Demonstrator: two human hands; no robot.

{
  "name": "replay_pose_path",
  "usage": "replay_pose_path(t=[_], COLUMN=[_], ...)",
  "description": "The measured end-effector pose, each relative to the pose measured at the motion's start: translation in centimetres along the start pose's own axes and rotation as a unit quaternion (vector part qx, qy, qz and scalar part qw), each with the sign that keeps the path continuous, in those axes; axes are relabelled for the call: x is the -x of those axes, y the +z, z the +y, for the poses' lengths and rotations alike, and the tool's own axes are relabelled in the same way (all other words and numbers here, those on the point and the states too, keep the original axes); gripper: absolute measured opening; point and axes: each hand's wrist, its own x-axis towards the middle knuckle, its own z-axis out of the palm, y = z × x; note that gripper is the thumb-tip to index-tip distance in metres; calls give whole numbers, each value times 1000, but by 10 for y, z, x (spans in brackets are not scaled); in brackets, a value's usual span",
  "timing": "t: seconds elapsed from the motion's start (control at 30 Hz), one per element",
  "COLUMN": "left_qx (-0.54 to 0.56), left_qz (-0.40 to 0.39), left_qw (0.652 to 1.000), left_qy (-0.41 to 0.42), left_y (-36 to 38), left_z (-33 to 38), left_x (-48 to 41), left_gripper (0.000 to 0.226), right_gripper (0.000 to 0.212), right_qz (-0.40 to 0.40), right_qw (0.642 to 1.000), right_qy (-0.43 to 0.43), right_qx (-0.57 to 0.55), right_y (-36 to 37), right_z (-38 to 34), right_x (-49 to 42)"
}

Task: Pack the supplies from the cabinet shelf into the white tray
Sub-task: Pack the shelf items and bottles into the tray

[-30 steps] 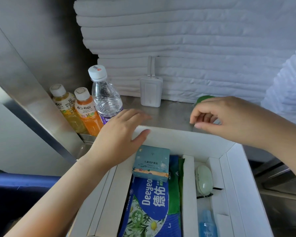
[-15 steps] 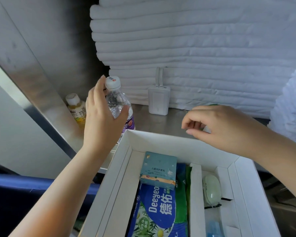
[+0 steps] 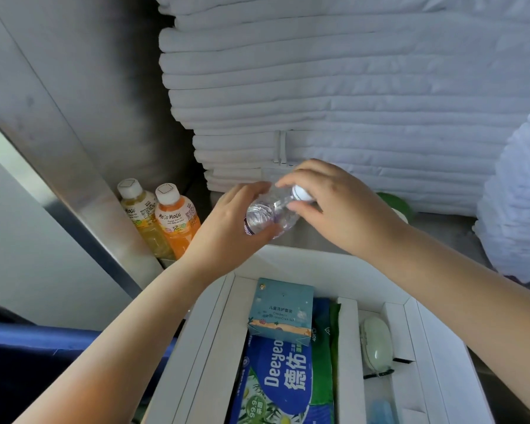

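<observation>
A clear water bottle point(image 3: 271, 213) with a white cap hangs tilted above the far rim of the white tray point(image 3: 300, 261). My left hand point(image 3: 227, 231) grips its lower body and my right hand point(image 3: 340, 209) holds its neck and cap end. Two Mogu Mogu juice bottles, one yellow point(image 3: 141, 215) and one orange point(image 3: 178, 221), stand upright on the steel shelf at the left. The tray holds a teal box point(image 3: 280, 307), a blue wipes pack point(image 3: 276, 384), a green pack point(image 3: 326, 347) and a pale green oval case point(image 3: 377, 347).
A tall stack of folded white towels point(image 3: 349, 87) fills the back of the shelf. A white charger point(image 3: 280, 148) leans against it, partly hidden by my right hand. A green-lidded item point(image 3: 395, 203) sits behind my right wrist. The steel cabinet wall point(image 3: 58, 117) rises left.
My left hand lifted the water bottle off the shelf and tipped it over toward the right. My right hand moved in and closed on its cap end.
</observation>
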Motion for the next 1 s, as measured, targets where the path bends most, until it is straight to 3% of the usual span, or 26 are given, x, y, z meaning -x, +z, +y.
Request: replay_pose_path(t=[0.1,0.23,0.43,0.67,0.87,1.0], left_qx=[-41,-46,-99,-156,-190,-172], left_qz=[-80,-122,-97,-8,-49,-105], left_qw=[995,988,990,984,968,961], left_qy=[-44,-87,-31,82,159,189], left_y=[1,2,0,-18,-39,-33], left_z=[-13,-20,-18,15,60,72], left_x=[0,-2,-1,-2,2,8], left_gripper=[88,88,70,65,69,67], right_gripper=[27,22,14,11,16,19], right_qz=[14,14,40,155,179,152], right_qw=[1000,999,998,979,977,983], right_qy=[-3,-17,-52,-133,-114,-85], right_qx=[-24,-23,-12,22,-17,-62], right_y=[2,2,-3,-18,-45,-52], right_z=[7,9,8,9,21,26], right_x=[7,13,26,51,82,104])
